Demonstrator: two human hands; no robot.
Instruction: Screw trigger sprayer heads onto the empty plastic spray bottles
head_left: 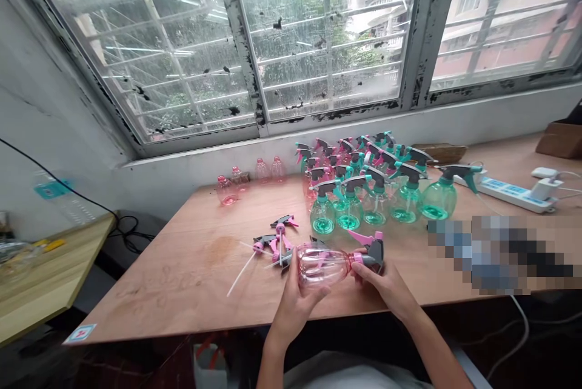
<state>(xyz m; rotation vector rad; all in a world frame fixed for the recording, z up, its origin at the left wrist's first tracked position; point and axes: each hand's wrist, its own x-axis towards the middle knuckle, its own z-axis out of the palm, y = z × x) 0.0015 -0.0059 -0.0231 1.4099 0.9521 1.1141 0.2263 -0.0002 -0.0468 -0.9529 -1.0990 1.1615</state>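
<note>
A clear pink spray bottle lies sideways above the table's front edge, held between both hands. My left hand is closed around its base end. At the neck, my right hand grips the pink collar of the black-and-pink trigger sprayer, which sits at the bottle's mouth. Whether the collar is fully screwed down cannot be seen. Just behind the bottle, several loose trigger sprayers with white dip tubes lie in a heap, partly hidden by the bottle and my left hand.
Several green spray bottles and pink ones stand grouped at the back. Several pink bottles without sprayers stand back left on the wooden table. A power strip with cables lies right. A wooden side table stands left.
</note>
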